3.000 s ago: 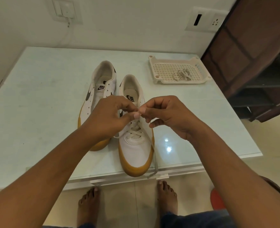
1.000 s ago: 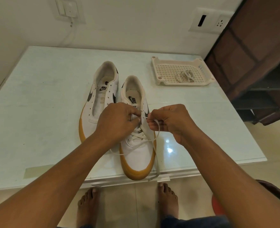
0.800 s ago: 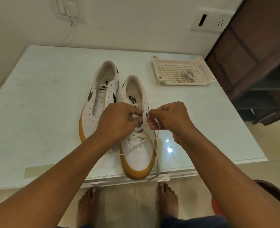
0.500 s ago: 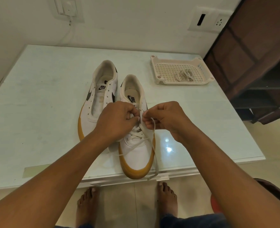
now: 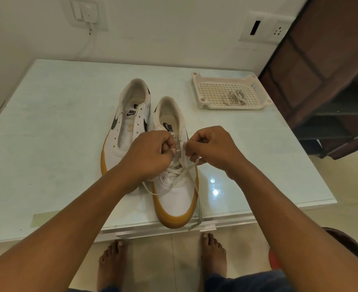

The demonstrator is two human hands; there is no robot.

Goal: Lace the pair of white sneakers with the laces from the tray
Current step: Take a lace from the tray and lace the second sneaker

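Your left hand (image 5: 150, 152) and right hand (image 5: 211, 148) each pinch the lace (image 5: 181, 173) above the near shoe (image 5: 176, 199), toe pointing at you, with the unlaced eyelets just beyond your fingertips, heelward.

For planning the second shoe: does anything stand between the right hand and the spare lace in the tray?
Nothing visible does. Only bare table lies between the right hand, pinching the sneaker's lace, and the tray; the spare lace lies uncovered inside.
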